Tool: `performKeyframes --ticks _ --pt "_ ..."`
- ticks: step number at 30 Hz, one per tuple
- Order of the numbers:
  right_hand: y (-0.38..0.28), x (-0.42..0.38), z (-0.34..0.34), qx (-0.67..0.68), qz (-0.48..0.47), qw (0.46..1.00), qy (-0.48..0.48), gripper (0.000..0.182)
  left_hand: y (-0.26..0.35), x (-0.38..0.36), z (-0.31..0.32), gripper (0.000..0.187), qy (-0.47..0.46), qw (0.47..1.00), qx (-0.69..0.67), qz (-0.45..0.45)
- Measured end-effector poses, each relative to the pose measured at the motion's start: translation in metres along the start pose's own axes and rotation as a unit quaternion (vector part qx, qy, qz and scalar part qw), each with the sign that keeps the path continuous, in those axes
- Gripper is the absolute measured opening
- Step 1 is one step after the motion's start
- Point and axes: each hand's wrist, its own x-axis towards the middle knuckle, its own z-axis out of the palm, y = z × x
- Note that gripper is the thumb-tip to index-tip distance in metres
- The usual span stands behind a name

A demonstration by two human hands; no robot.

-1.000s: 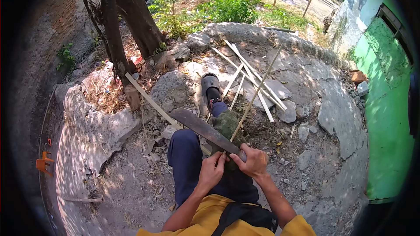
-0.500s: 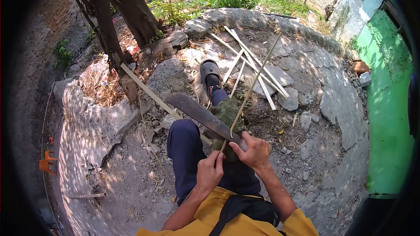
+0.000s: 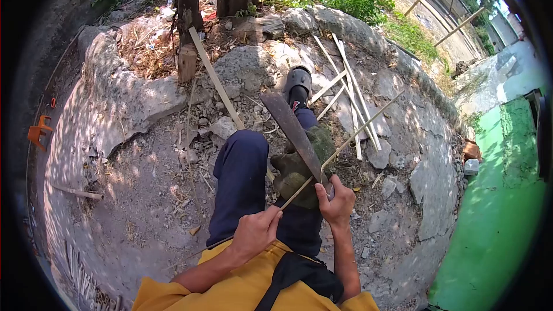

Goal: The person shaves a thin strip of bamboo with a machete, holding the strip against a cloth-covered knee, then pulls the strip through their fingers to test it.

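Head view shows your left hand (image 3: pixel 256 231) closed around the thin strip (image 3: pixel 364 127), which slants forward to the right above the olive-green cloth (image 3: pixel 291 183) over your outstretched leg, while your right hand (image 3: pixel 339 201) grips the dark blade (image 3: pixel 291 135) by its handle end. The strip crosses the blade just ahead of your right fingers, where part of it seems to split away, though the detail is too small to be sure. Beyond your shoe (image 3: pixel 298 80), pale slats (image 3: pixel 352 99) lie crossed on the broken concrete (image 3: pixel 432 167).
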Motion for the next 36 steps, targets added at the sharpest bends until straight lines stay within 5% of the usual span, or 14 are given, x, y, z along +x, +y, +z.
performKeyframes --ticks 16,19,22,24,26,28,31,36 --pt "-0.001 -0.003 0.007 0.041 -0.005 0.998 0.055 0.052 -0.005 -0.039 -0.030 0.016 -0.049 0.996 0.028 -0.063" --pt "0.016 -0.004 0.011 0.048 -0.011 0.996 0.068 0.052 -0.004 -0.014 -0.048 0.042 -0.147 0.977 -0.092 -0.125" --pt "0.021 -0.007 0.012 0.058 -0.022 0.996 0.064 0.053 -0.013 0.006 -0.033 0.050 -0.094 0.967 -0.200 -0.125" --pt "0.025 -0.008 0.010 0.053 -0.020 0.997 0.056 0.053 -0.015 0.020 -0.024 0.050 -0.101 0.955 -0.247 -0.127" --pt "0.030 -0.009 0.012 0.026 -0.040 0.997 0.065 0.054 -0.015 0.032 -0.018 0.039 -0.208 0.887 -0.361 -0.200" --pt "0.033 -0.012 0.012 0.025 -0.037 0.996 0.071 0.054 -0.012 0.033 -0.011 0.029 -0.185 0.884 -0.364 -0.226" --pt "0.040 -0.018 0.012 0.024 -0.019 0.997 0.068 0.048 -0.017 0.026 0.005 0.022 -0.034 0.944 -0.310 -0.106" --pt "0.047 -0.023 0.016 0.028 -0.049 0.994 0.096 0.056 -0.018 0.025 0.001 0.022 -0.032 0.940 -0.317 -0.120"
